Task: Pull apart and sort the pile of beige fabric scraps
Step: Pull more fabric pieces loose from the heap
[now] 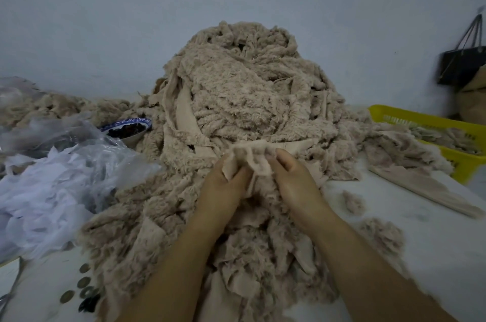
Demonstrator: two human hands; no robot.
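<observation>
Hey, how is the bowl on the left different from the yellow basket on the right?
The bowl is round with a blue patterned rim; the basket is yellow, with straight slotted walls. The bowl holds small dark pieces, the basket beige scraps. The bowl looks smaller than the basket. Both sit open beside the big pile.

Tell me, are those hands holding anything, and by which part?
Yes. Both hold what looks like one beige fabric scrap at the foot of the pile: the left hand grips its left end, the right hand its right end.
</observation>
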